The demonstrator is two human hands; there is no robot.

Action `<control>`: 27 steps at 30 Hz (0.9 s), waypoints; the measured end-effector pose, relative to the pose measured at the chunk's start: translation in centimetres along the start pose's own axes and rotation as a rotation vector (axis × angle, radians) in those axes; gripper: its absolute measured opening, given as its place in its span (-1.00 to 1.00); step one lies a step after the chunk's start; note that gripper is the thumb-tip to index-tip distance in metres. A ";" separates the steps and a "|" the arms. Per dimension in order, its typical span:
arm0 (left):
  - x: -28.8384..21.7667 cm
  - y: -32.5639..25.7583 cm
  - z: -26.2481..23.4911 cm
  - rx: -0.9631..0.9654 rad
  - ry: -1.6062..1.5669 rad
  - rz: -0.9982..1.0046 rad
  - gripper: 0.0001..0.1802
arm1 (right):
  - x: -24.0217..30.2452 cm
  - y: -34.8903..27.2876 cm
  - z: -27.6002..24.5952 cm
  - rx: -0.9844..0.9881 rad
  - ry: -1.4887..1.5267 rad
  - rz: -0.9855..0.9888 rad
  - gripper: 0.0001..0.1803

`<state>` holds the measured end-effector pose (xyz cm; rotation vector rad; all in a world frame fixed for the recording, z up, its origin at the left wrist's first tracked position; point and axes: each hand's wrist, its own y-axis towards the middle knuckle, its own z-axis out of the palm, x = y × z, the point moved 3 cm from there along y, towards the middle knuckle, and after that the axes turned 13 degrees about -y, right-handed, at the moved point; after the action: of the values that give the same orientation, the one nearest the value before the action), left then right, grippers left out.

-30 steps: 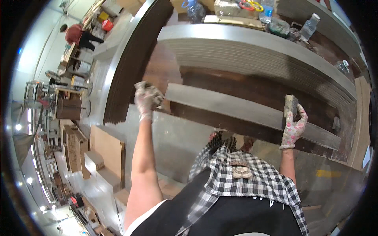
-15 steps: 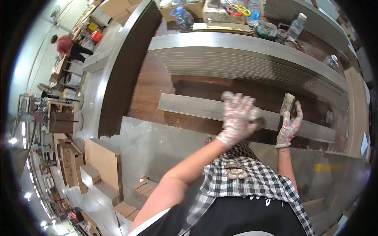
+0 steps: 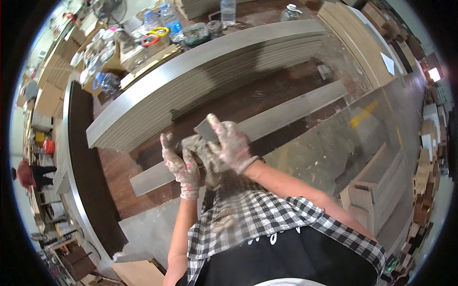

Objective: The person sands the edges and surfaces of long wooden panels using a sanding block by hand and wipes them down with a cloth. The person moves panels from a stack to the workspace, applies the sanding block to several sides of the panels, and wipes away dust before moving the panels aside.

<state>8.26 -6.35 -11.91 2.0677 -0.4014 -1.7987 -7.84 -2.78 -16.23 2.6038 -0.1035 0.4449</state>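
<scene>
A long grey plank point(image 3: 298, 108) lies across a brown work surface point(image 3: 117, 178) in front of me. Both my hands wear soiled pink-spotted gloves and meet above the plank's left half. My right hand point(image 3: 234, 147) grips a small dark grey flat block point(image 3: 206, 130) between thumb and fingers. Below that block, a crumpled dirty cloth point(image 3: 201, 148) hangs between the hands, seemingly against the right palm. My left hand point(image 3: 182, 169) is beside the cloth with its fingers apart; whether its thumb touches the cloth is unclear.
Behind the plank is a long stack of similar boards point(image 3: 214, 62). Bottles point(image 3: 171, 23), red-and-yellow-handled scissors point(image 3: 155, 35) and a tub point(image 3: 195, 34) stand beyond it. A small pale block point(image 3: 324, 72) rests at the right. Another stack point(image 3: 83, 157) rises at left; a distant person point(image 3: 26, 174) bends there.
My view has swung to the right. My hands have come together over the plank's left half; the cloth, earlier around my left hand, now hangs between them. The block stays in my right hand.
</scene>
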 end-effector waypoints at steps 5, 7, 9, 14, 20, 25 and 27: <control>1.1 0.1 0.2 0.171 0.563 0.065 -0.55 | -15.3 1.9 -8.8 -0.099 -0.090 0.499 -0.30; 0.7 0.2 1.0 0.212 0.667 0.144 -0.64 | -17.5 2.7 -10.9 0.037 -0.032 0.524 -0.35; 0.3 0.3 2.6 0.318 0.689 0.174 -0.64 | -16.9 2.8 -11.8 -0.011 0.017 0.477 -0.44; -0.9 -0.1 6.5 0.605 0.685 0.053 -0.68 | -16.4 0.3 -10.9 -0.226 -0.085 0.295 -0.27; -1.3 0.1 6.2 0.607 0.699 0.055 -0.72 | -39.7 -0.3 -17.8 -0.375 -0.342 0.613 -0.22; -1.1 -0.1 6.2 0.586 0.684 0.055 -0.73 | -40.1 2.6 -18.8 -0.341 -0.332 0.488 -0.22; -1.1 0.1 6.3 0.579 0.689 0.088 -0.72 | -32.7 3.3 -16.2 -0.254 -0.235 0.468 -0.15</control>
<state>1.92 -6.45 -11.63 2.8208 -0.8494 -0.8665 -43.94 1.89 -12.08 2.3560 -0.8062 0.2574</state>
